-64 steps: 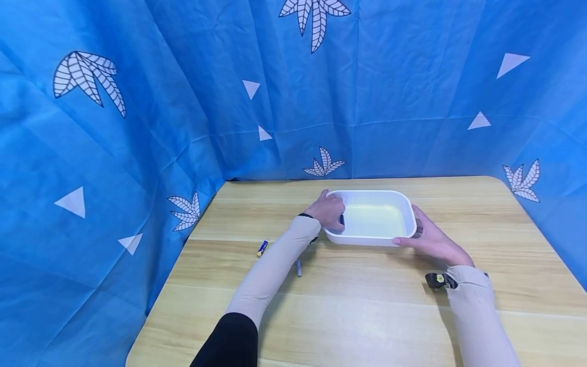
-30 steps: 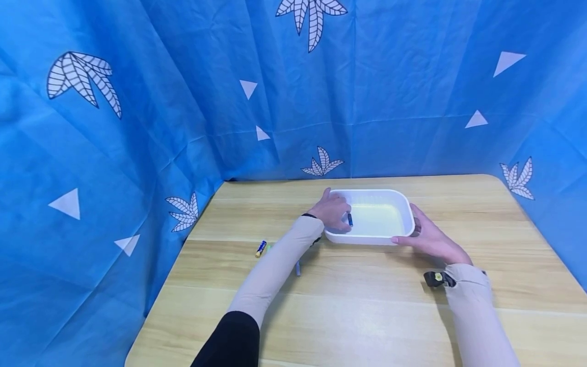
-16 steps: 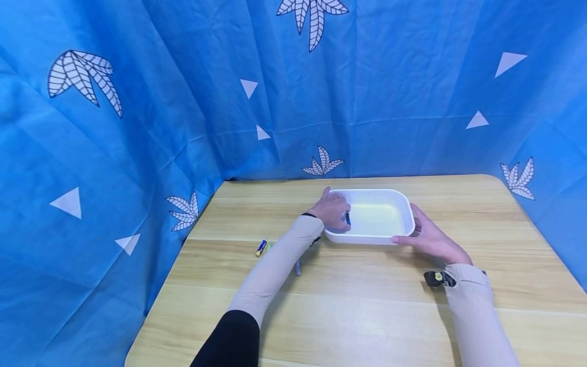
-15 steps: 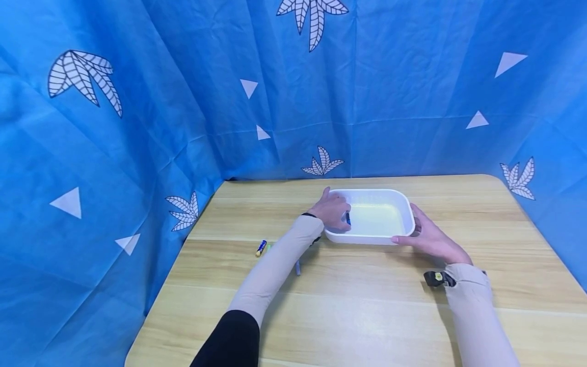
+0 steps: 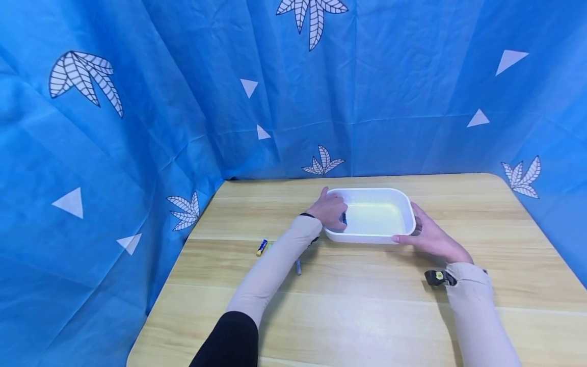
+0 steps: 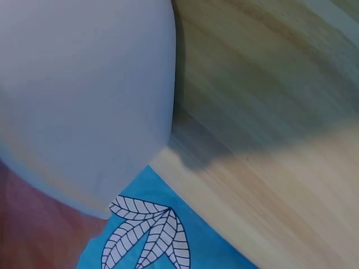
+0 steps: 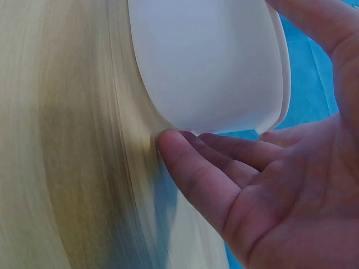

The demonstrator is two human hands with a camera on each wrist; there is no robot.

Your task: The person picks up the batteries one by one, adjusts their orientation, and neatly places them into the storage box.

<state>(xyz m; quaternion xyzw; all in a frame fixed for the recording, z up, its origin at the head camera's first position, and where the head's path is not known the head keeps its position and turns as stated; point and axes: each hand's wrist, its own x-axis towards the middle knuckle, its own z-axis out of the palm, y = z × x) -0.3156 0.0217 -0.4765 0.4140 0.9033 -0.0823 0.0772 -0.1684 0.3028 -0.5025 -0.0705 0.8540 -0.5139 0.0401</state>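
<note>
A white rectangular plastic tub (image 5: 373,238) stands at the back of the table. My left hand (image 5: 327,210) reaches over its left rim, fingers bent down inside, and pinches a small dark-blue thing (image 5: 344,219); the fingers hide most of it. In the left wrist view the tub's outer wall (image 6: 95,101) fills the left side, with a blurred part of the left hand (image 6: 45,224) at the rim. My right hand (image 5: 431,237) grips the tub's right end, thumb on the front rim. In the right wrist view its fingers (image 7: 196,174) lie against the end wall.
Left of the left forearm lies a blue and gold battery (image 5: 262,247). Beside it a green thing (image 5: 269,245) is partly hidden by the sleeve. A pale purple stick (image 5: 298,267) lies right of the forearm. Blue patterned cloth (image 5: 390,102) hangs behind the wooden table (image 5: 367,306).
About a second ago my left hand moved slightly right inside the tub with the dark-blue thing; now it is back a little to the left. My right hand stays on the tub's end.
</note>
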